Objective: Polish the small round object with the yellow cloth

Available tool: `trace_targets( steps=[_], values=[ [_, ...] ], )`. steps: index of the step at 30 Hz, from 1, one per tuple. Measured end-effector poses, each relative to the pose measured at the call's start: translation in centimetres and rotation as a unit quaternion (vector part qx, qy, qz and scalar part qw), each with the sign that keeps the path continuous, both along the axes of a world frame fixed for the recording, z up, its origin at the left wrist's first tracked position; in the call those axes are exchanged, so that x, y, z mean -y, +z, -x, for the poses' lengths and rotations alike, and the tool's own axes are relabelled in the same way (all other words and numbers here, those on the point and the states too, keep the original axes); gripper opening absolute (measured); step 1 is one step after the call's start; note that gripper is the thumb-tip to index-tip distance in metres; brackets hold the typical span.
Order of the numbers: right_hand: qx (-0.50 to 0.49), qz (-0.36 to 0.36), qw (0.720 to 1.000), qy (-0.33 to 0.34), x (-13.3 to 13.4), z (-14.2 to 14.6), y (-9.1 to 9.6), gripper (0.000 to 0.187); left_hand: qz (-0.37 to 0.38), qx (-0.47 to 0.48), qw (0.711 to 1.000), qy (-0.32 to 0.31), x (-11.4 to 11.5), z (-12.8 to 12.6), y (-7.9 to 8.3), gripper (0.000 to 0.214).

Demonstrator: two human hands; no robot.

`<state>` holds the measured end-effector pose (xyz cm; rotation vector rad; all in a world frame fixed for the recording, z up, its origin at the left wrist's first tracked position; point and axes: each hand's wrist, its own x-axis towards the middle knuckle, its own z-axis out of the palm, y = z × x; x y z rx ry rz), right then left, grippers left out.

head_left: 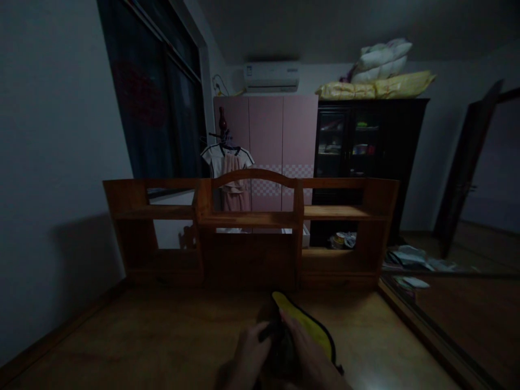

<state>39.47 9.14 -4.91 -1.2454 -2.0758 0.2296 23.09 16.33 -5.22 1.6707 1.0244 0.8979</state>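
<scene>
At the bottom centre my left hand (249,349) is closed, fingers curled around a dark object (278,346) whose kind I cannot make out. My right hand (304,346) comes in from the other side, fingers bent against the same dark object. Behind and beside the right hand lies a flat yellow piece with a black edge (312,325), perhaps cloth, on the wooden boards (162,336). It is partly covered by that hand. Dim light hides much of what lies between my hands.
A wooden shelf unit (247,219) stands across the far end of the boards. Beyond it are a pink wardrobe (266,130), a dark cabinet (402,141) and hanging clothes (233,179). A raised wooden edge (418,330) runs along the right; a wall (52,162) stands left.
</scene>
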Motion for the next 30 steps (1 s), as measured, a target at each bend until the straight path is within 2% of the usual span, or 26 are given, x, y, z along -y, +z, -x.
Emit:
trace_targets(
  steps=[3,6,11,15,23,27,30],
  values=[
    [-0.005,-0.01,1.0,-0.008,0.4,-0.6,0.3,0.105,-0.048,-0.054,0.997,0.007,0.5,-0.1,0.6,0.028],
    [0.003,-0.016,0.999,-0.045,0.3,-1.5,0.3,0.102,-0.075,-0.043,0.996,-0.003,1.3,-0.3,1.1,0.032],
    [0.028,-0.07,0.992,-0.098,-0.5,-3.1,-0.3,0.095,-0.028,0.009,0.999,-0.017,2.3,-1.0,1.0,0.05],
    [0.046,-0.131,0.982,-0.126,-0.3,-3.3,-0.1,0.085,-0.015,0.003,1.0,0.0,2.4,-1.3,0.6,0.05],
    [0.09,-0.177,0.974,-0.105,0.6,-2.4,0.7,0.088,-0.148,-0.073,0.986,0.028,2.4,-0.3,1.5,0.039],
    [0.098,-0.203,0.97,-0.094,0.9,-2.0,0.8,0.086,-0.179,-0.089,0.978,0.052,2.7,0.4,2.2,0.033],
    [0.111,-0.233,0.963,-0.077,1.1,-1.6,0.8,0.078,-0.175,-0.051,0.983,0.03,3.0,0.7,2.6,0.033]
  ],
)
